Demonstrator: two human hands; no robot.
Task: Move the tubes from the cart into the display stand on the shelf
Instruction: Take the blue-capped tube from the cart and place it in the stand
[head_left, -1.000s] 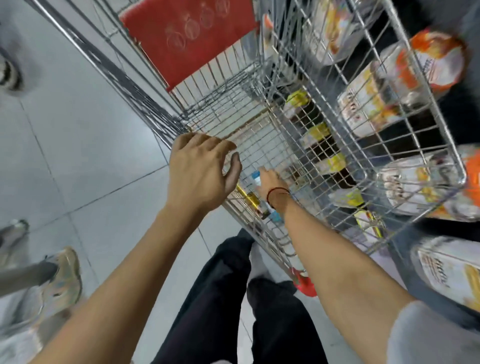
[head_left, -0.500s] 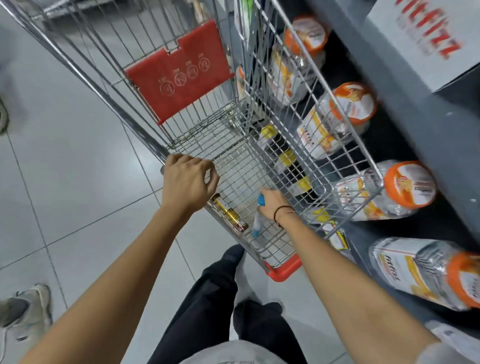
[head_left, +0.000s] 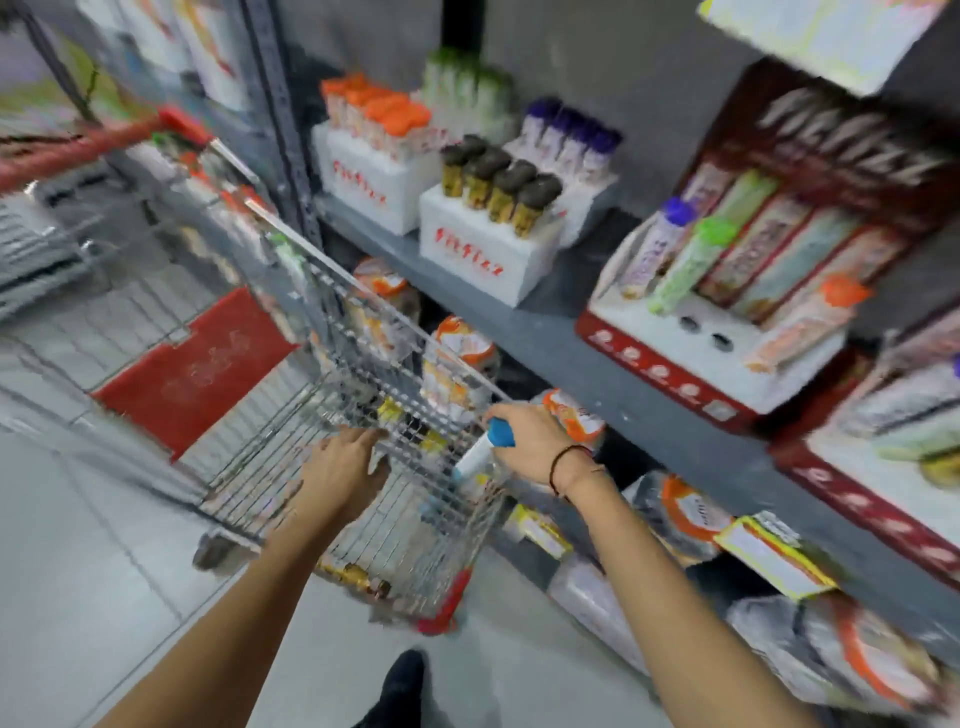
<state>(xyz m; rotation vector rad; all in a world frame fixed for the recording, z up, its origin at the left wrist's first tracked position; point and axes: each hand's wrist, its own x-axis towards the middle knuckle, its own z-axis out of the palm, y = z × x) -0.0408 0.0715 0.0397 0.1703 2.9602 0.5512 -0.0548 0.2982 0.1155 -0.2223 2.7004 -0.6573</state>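
**Blue-capped tube lifted at the cart's rim**

A grey tiled floor (head_left: 104, 597) lay under the wire cart (head_left: 291, 467), which stood just beside a grey shelf (head_left: 519, 322) stocked with tubes. On that shelf, right of the cart, sat the red-and-white display stand (head_left: 691, 358), holding several tubes. The right hand (head_left: 530, 441) was clenched around a white tube with a blue cap (head_left: 480, 452), at the cart's shelf-side rim. The left hand (head_left: 343, 467) rested on the cart's near edge, fingers curled; how firmly it gripped was blurred.
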